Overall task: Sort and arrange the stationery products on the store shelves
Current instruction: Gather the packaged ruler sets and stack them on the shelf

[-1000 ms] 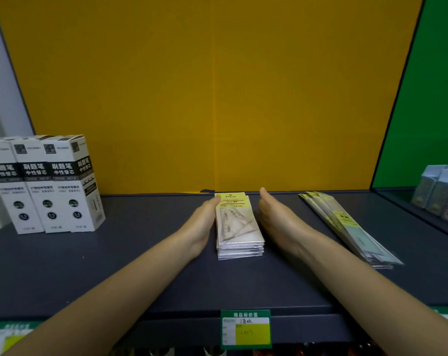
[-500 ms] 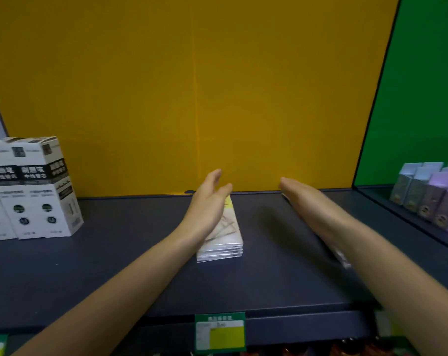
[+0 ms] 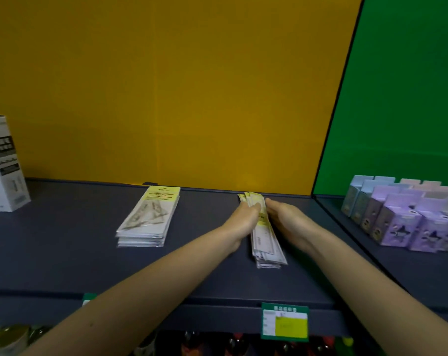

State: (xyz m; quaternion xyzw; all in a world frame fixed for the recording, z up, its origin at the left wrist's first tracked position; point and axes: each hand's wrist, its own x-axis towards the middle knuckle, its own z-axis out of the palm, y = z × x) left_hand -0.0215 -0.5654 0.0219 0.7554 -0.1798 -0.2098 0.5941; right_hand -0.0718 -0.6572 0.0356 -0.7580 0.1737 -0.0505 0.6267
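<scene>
Right now both hands press flat against the long sides of the narrow stack (image 3: 266, 237), fingers straight and together, not curled around it: the left hand (image 3: 243, 222) on its left side, the right hand (image 3: 285, 222) on its right, squeezing it between the palms. This stack lies on the shelf (image 3: 63, 253), its far end near the yellow back panel (image 3: 166, 86). Well to the left of the stack sits a wider stack (image 3: 147, 219) of packets, untouched. Farther left stands a white box (image 3: 2, 165). Right of the narrow stack, past the green panel (image 3: 402, 98), stand purple boxes (image 3: 402, 217). A price tag (image 3: 284, 322) hangs on the shelf edge, nearer than the stack.
</scene>
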